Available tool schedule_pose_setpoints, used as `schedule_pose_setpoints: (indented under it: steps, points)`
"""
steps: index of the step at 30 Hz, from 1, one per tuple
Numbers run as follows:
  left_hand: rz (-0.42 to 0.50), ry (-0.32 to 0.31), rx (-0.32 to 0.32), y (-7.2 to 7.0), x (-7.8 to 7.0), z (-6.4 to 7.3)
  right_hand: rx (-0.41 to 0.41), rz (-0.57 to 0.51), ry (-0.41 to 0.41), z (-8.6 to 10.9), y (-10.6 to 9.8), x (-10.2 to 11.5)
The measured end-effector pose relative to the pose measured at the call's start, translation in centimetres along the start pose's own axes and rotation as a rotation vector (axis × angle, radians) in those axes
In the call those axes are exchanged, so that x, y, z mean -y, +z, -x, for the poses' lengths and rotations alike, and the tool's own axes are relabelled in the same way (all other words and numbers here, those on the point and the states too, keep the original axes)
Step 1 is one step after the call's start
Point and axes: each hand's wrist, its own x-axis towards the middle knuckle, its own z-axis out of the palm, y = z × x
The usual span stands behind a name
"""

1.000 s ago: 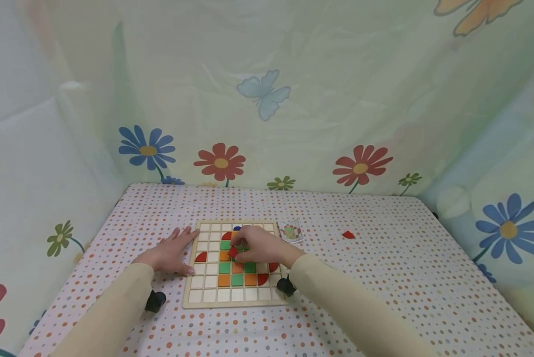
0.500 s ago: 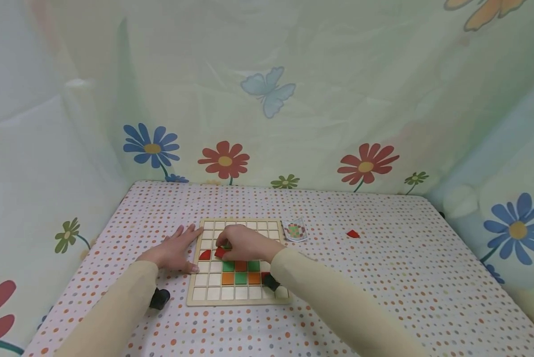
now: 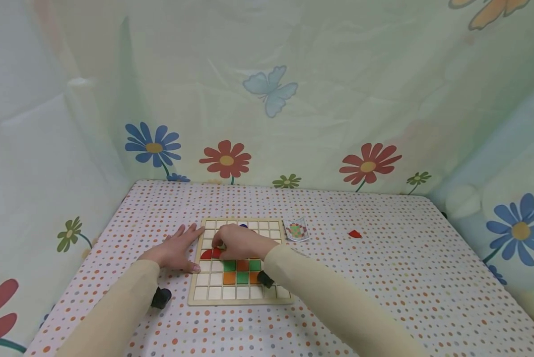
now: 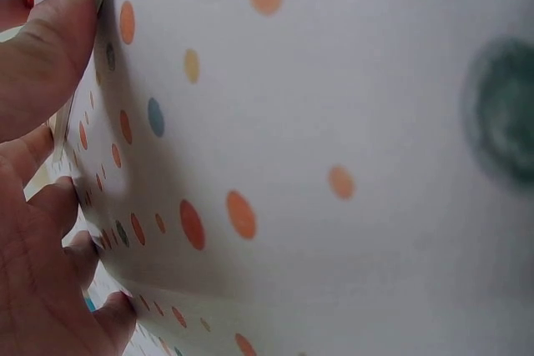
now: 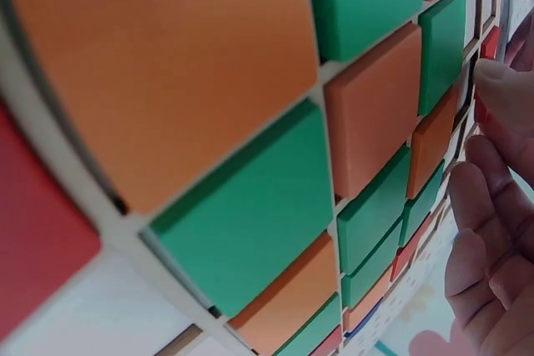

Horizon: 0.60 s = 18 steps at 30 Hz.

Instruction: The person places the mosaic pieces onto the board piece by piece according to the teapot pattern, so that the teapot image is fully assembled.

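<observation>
A wooden grid board [image 3: 240, 302] lies on the table, holding green and orange square tiles [image 3: 242, 277] and some red pieces. My right hand [image 3: 241, 242] pinches a red quarter-circle piece [image 3: 217, 253] with thumb and fingers over the board's left part. Touching or close beside it is another red quarter-circle piece [image 3: 206, 255]. My left hand [image 3: 174, 251] rests spread along the board's left edge, thumb and a fingertip against the frame. In the right wrist view, the thumb [image 5: 499, 81] covers part of the red piece. The right hand and forearm hide some tiles.
A loose red piece [image 3: 355, 234] lies on the dotted table to the right. A small pattern card [image 3: 297, 230] sits by the board's upper right corner. Part of a blue piece [image 3: 243, 226] shows near the board's far side. Floral curtains stand behind and at both sides.
My right hand has moved left across the board with the red piece, bringing it down beside the other red piece. The left hand has stayed at the board's edge. The view has shifted slightly.
</observation>
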Motion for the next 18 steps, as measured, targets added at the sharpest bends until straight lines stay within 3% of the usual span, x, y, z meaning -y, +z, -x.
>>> schedule_pose_setpoints:
  steps: [18]
  points:
    - [0.007, 0.008, -0.003, -0.08, -0.05, 0.03, 0.03, 0.041, -0.008, -0.12, -0.16, 0.68]
